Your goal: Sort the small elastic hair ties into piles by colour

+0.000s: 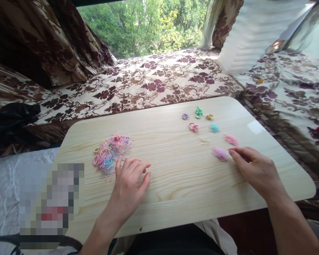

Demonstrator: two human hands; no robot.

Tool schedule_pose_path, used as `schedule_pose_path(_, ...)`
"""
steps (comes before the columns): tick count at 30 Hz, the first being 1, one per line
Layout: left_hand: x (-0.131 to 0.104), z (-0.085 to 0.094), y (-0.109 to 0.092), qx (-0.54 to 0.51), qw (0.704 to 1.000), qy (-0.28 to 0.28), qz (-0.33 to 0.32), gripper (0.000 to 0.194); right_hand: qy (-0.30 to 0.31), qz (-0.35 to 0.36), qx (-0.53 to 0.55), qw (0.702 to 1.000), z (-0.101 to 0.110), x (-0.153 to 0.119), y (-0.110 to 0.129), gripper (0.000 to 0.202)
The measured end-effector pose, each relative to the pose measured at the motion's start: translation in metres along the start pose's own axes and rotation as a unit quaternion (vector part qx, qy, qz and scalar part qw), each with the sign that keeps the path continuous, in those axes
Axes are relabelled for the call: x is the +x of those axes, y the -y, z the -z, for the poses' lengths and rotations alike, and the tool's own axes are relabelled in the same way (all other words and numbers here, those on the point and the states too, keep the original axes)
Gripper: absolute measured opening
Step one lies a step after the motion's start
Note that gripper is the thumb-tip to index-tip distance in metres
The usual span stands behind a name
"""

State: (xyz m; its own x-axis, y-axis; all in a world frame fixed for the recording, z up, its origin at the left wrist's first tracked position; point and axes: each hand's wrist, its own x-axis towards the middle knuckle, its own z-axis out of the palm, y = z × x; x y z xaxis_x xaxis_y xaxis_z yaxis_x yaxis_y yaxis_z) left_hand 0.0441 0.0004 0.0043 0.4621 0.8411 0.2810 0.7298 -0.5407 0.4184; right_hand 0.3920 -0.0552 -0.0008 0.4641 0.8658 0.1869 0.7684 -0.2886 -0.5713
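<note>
On the left of the table lies a mixed heap of thin coloured bands (108, 154) that look like hair elastics. My left hand (130, 175) is at its right edge, palm down, fingers apart and holding nothing I can see. My right hand (251, 166) has thumb and forefinger pinched together beside a lilac bunch of bands (220, 153); anything between the fingertips is too small to make out. Just above sits a pink bunch (230, 139). Beyond are a turquoise bunch (214, 128), a few cream bands (205, 140) and red-pink rings (193, 127).
Purple rings (185, 116), green rings (199, 112) and yellow rings (209, 116) lie toward the far edge of the pale wooden table (164, 198). A pixelated patch (53, 205) covers something at lower left. Flower-patterned seating (149, 83) borders the far and right sides.
</note>
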Motion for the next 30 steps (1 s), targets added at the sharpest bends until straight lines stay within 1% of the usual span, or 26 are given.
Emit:
schedule_pose_path(7,0.001,-0.002,0.000,0.014,1.000,0.006,-0.014,0.016,0.039,0.035,-0.010,0.999,0.000,-0.003,0.007,0.030)
schedule_pose_path(10,0.003,-0.003,-0.002,0.020,1.000,0.011,-0.017,0.016,0.045,0.042,-0.014,0.998,0.000,-0.005,0.009,0.029)
schedule_pose_path(15,0.007,-0.004,-0.007,0.030,0.999,0.017,-0.030,0.016,0.040,0.051,-0.013,0.998,0.000,-0.005,0.005,0.028)
schedule_pose_path(20,0.010,-0.004,-0.013,0.047,0.998,0.028,-0.039,0.016,0.003,0.094,0.009,0.995,0.000,-0.008,-0.004,0.022)
schedule_pose_path(22,0.011,-0.004,-0.016,0.053,0.997,0.035,-0.040,0.016,-0.003,0.108,0.023,0.994,0.000,-0.010,-0.007,0.020)
schedule_pose_path(26,0.016,-0.007,-0.026,0.059,0.996,0.047,-0.038,0.016,-0.007,0.129,0.049,0.990,0.003,-0.010,-0.011,0.015)
schedule_pose_path(30,0.021,-0.012,-0.036,0.065,0.996,0.051,-0.040,0.015,0.008,0.139,0.069,0.988,0.004,-0.007,-0.014,0.013)
